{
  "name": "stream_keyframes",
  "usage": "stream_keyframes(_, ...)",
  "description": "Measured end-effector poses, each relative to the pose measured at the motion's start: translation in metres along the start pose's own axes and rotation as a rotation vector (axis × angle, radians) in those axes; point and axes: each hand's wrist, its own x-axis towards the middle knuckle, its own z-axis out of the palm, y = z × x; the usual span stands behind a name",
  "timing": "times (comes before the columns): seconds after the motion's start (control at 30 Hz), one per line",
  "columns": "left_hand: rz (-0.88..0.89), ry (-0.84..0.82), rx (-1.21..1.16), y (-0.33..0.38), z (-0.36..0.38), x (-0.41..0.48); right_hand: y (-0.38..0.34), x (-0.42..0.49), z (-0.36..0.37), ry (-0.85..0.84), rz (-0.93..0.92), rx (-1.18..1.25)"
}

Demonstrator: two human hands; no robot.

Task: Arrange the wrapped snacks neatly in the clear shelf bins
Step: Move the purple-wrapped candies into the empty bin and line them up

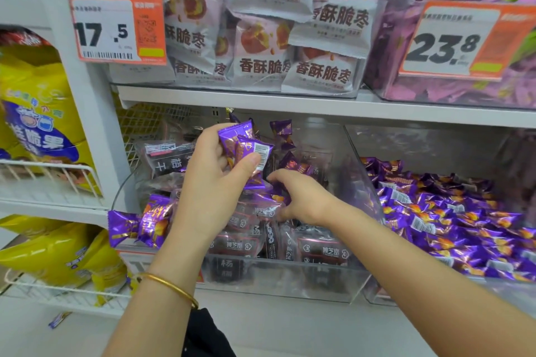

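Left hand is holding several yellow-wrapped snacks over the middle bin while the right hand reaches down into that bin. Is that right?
Not quite. The head view shows that the left hand grips purple-wrapped snacks, not yellow-wrapped ones. The rest stands: it holds them over the middle bin while the right hand reaches down into that bin.

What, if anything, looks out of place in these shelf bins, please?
Purple-wrapped candies lie mixed among the dark plum packets in the middle bin; two hang over its left edge. They match the stock of the right bin. The left hand holds several. One small wrapped piece lies loose at lower left.
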Motion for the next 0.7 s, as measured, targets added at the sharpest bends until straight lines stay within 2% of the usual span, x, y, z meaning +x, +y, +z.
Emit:
stream_keyframes(0.23,-0.008,-0.001,0.01,0.001,0.0,-0.001,0.005,0.008,0.007,0.035,0.04,0.035)
stream_keyframes(0.37,-0.008,-0.001,0.004,0.001,-0.001,0.0,0.009,0.004,0.003,0.135,0.027,-0.043)
stream_keyframes(0.47,-0.014,-0.005,-0.002,0.0,-0.001,0.001,0.002,-0.003,-0.005,0.144,-0.024,0.085)
stream_keyframes(0.57,-0.012,-0.01,0.007,0.001,0.0,0.0,-0.008,-0.016,-0.016,0.265,-0.016,0.152)
stream_keyframes(0.7,-0.001,0.01,-0.002,0.003,0.003,-0.001,-0.017,-0.043,-0.044,0.421,-0.028,0.078)
